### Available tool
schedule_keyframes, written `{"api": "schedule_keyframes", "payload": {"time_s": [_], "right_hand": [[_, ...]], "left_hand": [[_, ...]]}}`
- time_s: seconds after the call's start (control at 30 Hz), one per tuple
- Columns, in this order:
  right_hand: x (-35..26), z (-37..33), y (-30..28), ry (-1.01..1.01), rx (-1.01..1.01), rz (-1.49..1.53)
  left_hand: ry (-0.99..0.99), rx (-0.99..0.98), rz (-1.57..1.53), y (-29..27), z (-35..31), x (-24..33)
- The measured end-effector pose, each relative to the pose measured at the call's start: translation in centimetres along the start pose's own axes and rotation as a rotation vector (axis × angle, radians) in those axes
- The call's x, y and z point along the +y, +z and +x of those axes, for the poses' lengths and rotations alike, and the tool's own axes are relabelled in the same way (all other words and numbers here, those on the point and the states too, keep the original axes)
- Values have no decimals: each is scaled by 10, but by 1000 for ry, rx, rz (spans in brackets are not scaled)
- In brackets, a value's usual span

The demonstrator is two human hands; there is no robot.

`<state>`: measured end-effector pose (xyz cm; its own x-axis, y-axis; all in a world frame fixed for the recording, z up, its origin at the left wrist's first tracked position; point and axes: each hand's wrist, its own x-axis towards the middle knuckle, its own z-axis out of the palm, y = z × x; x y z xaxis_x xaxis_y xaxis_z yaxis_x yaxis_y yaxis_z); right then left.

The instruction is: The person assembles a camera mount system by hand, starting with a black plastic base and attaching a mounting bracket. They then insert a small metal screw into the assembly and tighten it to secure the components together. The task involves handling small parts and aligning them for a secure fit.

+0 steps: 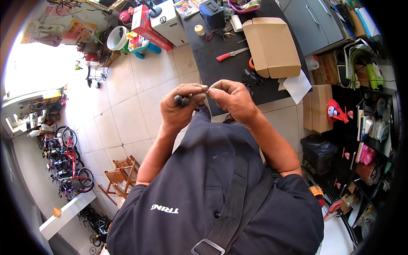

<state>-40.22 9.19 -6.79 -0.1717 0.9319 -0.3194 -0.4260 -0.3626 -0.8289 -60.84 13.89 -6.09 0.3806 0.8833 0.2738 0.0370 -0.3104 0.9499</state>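
My left hand (180, 110) and my right hand (236, 101) are raised close together in front of my body, near the table's front left corner. The left hand is closed around a small black part with a rounded end (182, 101); its exact kind does not show. Both sets of fingertips pinch and meet at a tiny thin piece (207, 90), too small to name. Beyond the right hand, several small black parts (250, 77) lie on the black table (212, 78). A red-handled knife (225, 56) lies farther back, pointing right.
An open cardboard box (272, 46) covers the table's right side, with white paper (297, 87) under its near corner. Orange scissor-like handles (251, 63) show beside it. Keys (227, 35) and a small jar (199, 30) stand farther back. Wooden folding chairs (117, 176) are left of me.
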Motion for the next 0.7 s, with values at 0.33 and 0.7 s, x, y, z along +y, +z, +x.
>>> {"api": "schedule_keyframes", "payload": {"time_s": [0.33, 0.7], "right_hand": [[-8, -6, 1, -79, -4, -49], [-8, -5, 0, -79, -32, -9]], "left_hand": [[-160, 9, -245, 5, 3, 13], [-152, -64, -114, -2, 4, 11]]}}
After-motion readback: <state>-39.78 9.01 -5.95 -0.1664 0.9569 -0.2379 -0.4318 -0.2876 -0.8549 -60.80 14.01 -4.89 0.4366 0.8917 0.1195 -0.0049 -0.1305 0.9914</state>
